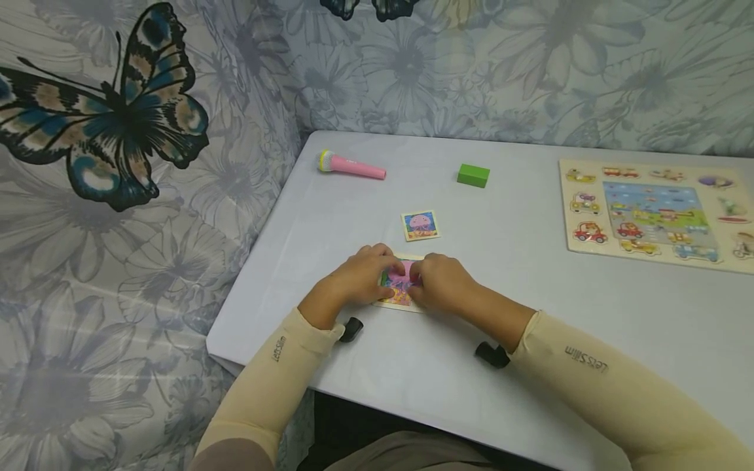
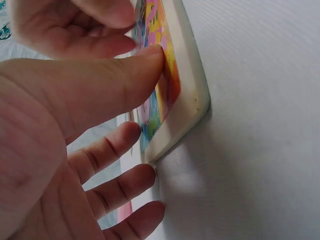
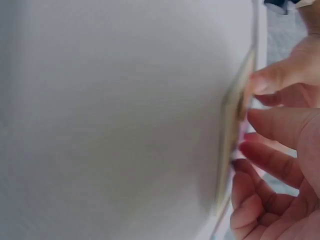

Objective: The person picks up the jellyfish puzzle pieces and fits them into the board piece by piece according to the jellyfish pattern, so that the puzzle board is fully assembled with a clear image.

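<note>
A small framed picture puzzle point(image 1: 400, 296) with a pink and orange picture lies near the front of the white table. My left hand point(image 1: 362, 275) is at its left side, the thumb pressed on the picture and the other fingers loosely extended by the pale frame point(image 2: 186, 107). From the right, my right hand point(image 1: 444, 282) touches the picture with thumb and fingertips, its fingers curled. I cannot tell whether it pinches a loose piece there. Just behind the puzzle lies a small square picture tile point(image 1: 421, 226) with a pink jellyfish, apart from both hands.
A pink toy microphone point(image 1: 356, 167) lies at the back left, and a green block point(image 1: 473, 175) at the back middle. A wooden vehicle puzzle board point(image 1: 660, 255) lies at the right. Patterned wall covering point(image 1: 412, 85) borders the table's back and left sides.
</note>
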The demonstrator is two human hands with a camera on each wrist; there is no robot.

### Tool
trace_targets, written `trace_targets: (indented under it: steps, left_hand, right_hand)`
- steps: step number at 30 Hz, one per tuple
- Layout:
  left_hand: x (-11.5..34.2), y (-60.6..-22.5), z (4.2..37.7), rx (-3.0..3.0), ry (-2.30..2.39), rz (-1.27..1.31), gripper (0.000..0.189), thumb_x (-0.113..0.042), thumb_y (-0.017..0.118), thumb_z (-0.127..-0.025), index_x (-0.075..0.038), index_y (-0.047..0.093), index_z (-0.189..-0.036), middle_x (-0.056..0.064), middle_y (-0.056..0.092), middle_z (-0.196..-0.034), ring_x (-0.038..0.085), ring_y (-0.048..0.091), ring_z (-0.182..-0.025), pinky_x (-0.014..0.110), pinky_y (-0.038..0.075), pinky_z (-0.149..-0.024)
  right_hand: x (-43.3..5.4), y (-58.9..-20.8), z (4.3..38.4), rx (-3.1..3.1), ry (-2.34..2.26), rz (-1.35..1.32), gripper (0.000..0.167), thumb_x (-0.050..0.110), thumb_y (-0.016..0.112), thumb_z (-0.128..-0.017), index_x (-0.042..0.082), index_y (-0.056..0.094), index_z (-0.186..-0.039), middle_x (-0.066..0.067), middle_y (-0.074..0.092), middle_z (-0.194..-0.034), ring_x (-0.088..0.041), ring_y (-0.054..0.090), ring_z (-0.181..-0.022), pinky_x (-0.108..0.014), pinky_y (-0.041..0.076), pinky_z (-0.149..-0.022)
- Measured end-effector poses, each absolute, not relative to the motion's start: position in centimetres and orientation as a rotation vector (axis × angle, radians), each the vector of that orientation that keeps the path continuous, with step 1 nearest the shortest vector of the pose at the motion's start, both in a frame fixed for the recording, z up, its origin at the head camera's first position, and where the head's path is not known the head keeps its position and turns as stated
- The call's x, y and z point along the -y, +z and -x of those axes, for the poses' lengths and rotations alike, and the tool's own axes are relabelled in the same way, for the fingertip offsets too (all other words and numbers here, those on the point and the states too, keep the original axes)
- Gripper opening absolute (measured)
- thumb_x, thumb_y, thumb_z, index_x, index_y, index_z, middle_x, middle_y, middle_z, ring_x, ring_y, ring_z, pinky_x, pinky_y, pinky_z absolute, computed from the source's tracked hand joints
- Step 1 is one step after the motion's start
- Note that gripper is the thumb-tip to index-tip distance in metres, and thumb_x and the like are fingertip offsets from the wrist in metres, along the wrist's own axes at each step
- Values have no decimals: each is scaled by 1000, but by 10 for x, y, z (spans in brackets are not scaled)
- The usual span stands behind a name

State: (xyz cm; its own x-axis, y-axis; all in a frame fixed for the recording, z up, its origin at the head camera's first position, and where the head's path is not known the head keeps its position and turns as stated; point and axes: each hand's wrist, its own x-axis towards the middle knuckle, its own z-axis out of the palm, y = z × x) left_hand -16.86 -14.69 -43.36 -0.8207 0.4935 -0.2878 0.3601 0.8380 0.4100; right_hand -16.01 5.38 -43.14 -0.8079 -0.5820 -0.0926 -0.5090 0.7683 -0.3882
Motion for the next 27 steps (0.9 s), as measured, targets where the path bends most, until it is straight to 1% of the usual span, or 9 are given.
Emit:
trace_targets:
  steps: [2,6,12,16,19,24,27]
  left_hand:
    - [146,-433,170,-2625,485,-633,38,-24,81,-89,-28,69,-124,-5,53,-130,22,47,-123,40,45,-103]
    - [144,-433,171,-2628,473,-622,39,-23,82,-87,-29,69,-123,-6,53,-129,21,48,-123,40,45,-103]
    - [142,-429,170,-2630,458,-606,37,-24,82,-88,-28,69,-122,-4,54,-129,22,48,-125,42,44,-106]
    - [139,-427,168,-2626,421,-605,37,-25,80,-90,-28,68,-125,-4,53,-132,22,47,-126,43,43,-108]
    - [137,-426,166,-2626,365,-608,38,-26,78,-91,-28,66,-128,-4,52,-134,22,47,-125,43,43,-107]
    - [132,-424,165,-2636,306,-671,41,-30,74,-93,-26,64,-132,-3,53,-130,20,45,-118,41,42,-103]
    - [127,-424,165,-2626,348,-726,41,-27,73,-92,-27,65,-132,-3,54,-129,19,45,-118,39,41,-104]
  right_hand:
    - [-55,-434,163,-2742,-513,835,17,22,79,-86,9,75,-95,-2,65,-82,-18,57,-76,-36,52,-71]
    - [-56,-435,166,-2718,-521,820,16,22,79,-85,10,75,-95,-2,65,-85,-18,57,-78,-36,52,-73]
    - [-71,-425,167,-2686,-557,728,22,25,79,-87,10,75,-103,-5,66,-91,-21,59,-84,-39,51,-77]
    - [-98,-414,163,-2679,-561,590,29,27,78,-88,11,75,-113,-8,67,-102,-25,61,-95,-44,52,-85]
    - [-120,-409,156,-2675,-526,515,35,28,78,-88,12,73,-119,-10,67,-110,-29,61,-103,-49,52,-91]
    - [-159,-409,141,-2660,-440,455,41,29,81,-85,12,72,-122,-13,66,-117,-32,61,-107,-53,52,-91]
    - [-181,-412,130,-2643,-425,441,45,30,85,-82,11,72,-121,-15,66,-117,-33,62,-105,-54,52,-89]
